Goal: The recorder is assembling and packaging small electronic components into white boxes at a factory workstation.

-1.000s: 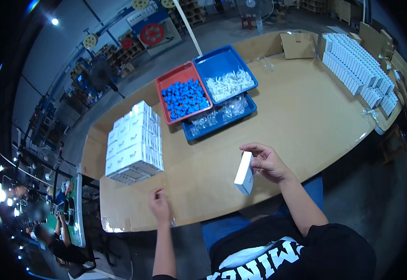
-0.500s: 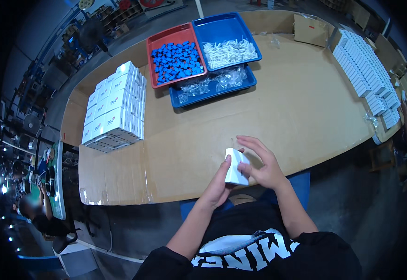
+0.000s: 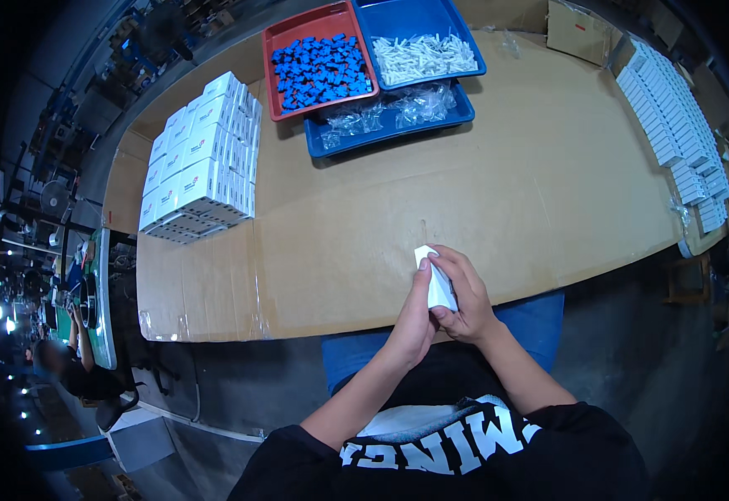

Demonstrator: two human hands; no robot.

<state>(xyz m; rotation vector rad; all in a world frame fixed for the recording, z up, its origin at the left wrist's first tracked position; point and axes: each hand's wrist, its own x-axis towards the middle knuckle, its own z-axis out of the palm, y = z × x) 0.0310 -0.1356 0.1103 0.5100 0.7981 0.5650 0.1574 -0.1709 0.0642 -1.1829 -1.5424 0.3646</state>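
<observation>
A small white box [image 3: 440, 289] is gripped between both hands just above the table's near edge, turned so that a narrow side faces up. My left hand [image 3: 415, 324] is closed along its left side, with the thumb near the far end. My right hand [image 3: 470, 299] wraps the right side, its fingers bent over the far end and its thumb at the near end. The hands cover much of the box.
A cardboard-covered table [image 3: 364, 225] bears a stack of white boxes [image 3: 182, 167] at left. Behind are a red tray [image 3: 274, 98] of blue parts, a blue tray [image 3: 415, 17] of white pieces, and a lower blue tray [image 3: 398, 139] of clear bags. More white boxes [image 3: 673, 125] line the right.
My right hand has closed around the box, where its fingers were spread before. The box has turned from its broad face to a narrow side. The whole view has shifted a little.
</observation>
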